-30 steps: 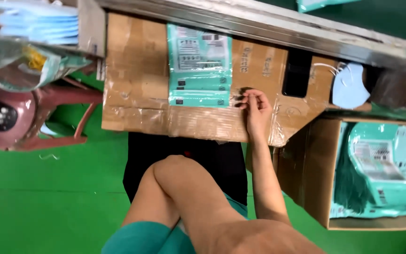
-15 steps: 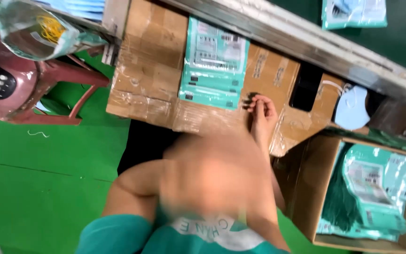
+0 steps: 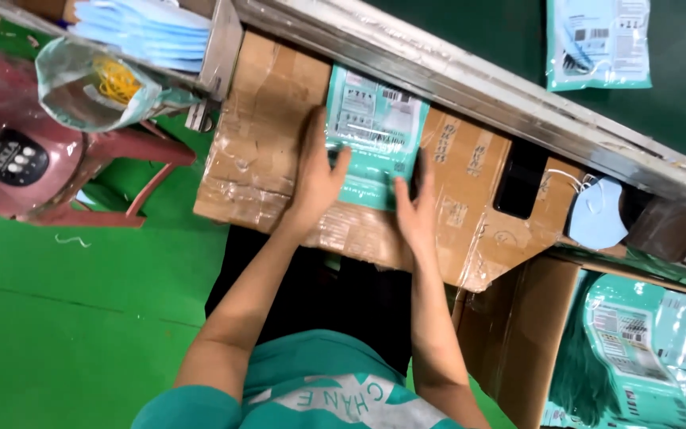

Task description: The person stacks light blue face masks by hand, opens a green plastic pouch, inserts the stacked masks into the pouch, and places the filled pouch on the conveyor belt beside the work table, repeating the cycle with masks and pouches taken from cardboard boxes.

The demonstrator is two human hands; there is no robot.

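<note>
A teal-and-white flat packet (image 3: 376, 127) lies on a taped cardboard sheet (image 3: 263, 151) over my lap, just under the table's metal edge. My left hand (image 3: 317, 181) grips the packet's left side, thumb on its face. My right hand (image 3: 416, 213) holds its lower right corner, fingers against the edge. Both forearms reach up from the bottom of the view.
A metal rail (image 3: 478, 87) borders the dark green table, where another packet (image 3: 597, 40) lies. An open carton (image 3: 518, 349) at right holds several teal packets. A blue face mask (image 3: 597, 216), a red stool (image 3: 113, 187), a bag of yellow bands (image 3: 97, 87) and stacked blue masks (image 3: 144, 28) lie around.
Earlier only my right hand rested on the cardboard beside the packet. My left arm has swung forward, and both hands now hold the packet.
</note>
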